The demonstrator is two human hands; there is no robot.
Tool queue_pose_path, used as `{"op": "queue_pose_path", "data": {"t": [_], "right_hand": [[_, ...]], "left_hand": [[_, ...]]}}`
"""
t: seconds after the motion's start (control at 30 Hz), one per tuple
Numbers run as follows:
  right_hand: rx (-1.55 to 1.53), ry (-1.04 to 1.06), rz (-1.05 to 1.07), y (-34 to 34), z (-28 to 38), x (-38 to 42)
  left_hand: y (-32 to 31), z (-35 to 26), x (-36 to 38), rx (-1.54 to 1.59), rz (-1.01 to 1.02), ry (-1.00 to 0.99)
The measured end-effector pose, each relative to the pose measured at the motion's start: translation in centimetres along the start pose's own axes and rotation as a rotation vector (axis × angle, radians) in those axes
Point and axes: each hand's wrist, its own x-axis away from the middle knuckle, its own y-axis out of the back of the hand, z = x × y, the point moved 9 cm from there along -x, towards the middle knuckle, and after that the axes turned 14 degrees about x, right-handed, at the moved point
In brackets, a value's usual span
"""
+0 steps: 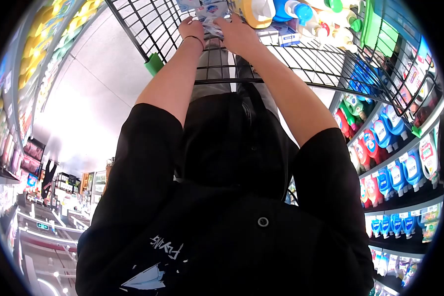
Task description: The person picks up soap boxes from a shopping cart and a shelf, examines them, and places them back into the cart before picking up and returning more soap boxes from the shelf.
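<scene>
Both of my hands reach into the near end of a black wire shopping cart [241,80]. Between them lie white and light-blue printed packs [214,10], which look like wrapped soap. My left hand [191,30] has its fingers curled at the packs' left side, and a dark band circles that wrist. On the right side, my right hand [239,35] is closed over the edge of the same packs. Just beyond it are a yellow bottle [257,14] and a blue bottle [284,10]. A small white-and-blue box [288,39] sits by my right wrist.
More bottles [330,29] fill the cart's right part, beside a green panel [382,34]. Shelves with blue bottles [397,175] and red bottles [371,190] stand on the right. Yellow packages [44,39] line the left shelf. A distant person [48,180] is in the aisle.
</scene>
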Motion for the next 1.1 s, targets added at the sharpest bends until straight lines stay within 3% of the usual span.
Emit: {"op": "queue_pose_path", "data": {"t": [0.07, 0.13, 0.27, 0.43, 0.67, 0.83, 0.9, 1.03, 1.1], "right_hand": [[-0.013, 0.018, 0.008, -0.4, 0.0, -0.5], [-0.023, 0.067, -0.008, -1.0, 0.2, -1.0], [-0.081, 0.149, -0.051, -2.0, 0.0, -2.1], [-0.094, 0.111, -0.017, -3.1, -0.3, -2.7], [0.233, 0.055, 0.037, -3.6, -0.2, -2.8], [0.153, 0.064, 0.069, -3.9, -0.5, -3.0], [0.137, 0.08, 0.069, -4.3, -0.7, -3.0], [0.082, 0.105, 0.031, -4.5, -0.6, -2.8], [0.081, 0.113, 0.012, -4.7, -0.6, -3.1]], "left_hand": [[0.6, 0.2, 0.4, -0.028, -0.058, 0.092], [-0.7, -0.6, -1.5, -0.547, 0.263, -0.091], [-0.8, 1.1, -1.6, -0.448, 0.362, 0.104], [0.1, 1.8, -1.2, -0.244, 0.124, 0.206], [1.1, 1.3, -1.7, -0.514, 0.06, 0.032], [0.0, -0.9, -1.1, -0.602, 0.036, -0.159], [-1.2, 1.0, -0.6, -0.275, 0.197, 0.124], [-0.2, 1.2, -1.2, -0.09, 0.231, 0.104], [-0.3, 0.5, -1.3, -0.139, 0.246, 0.029]]}}
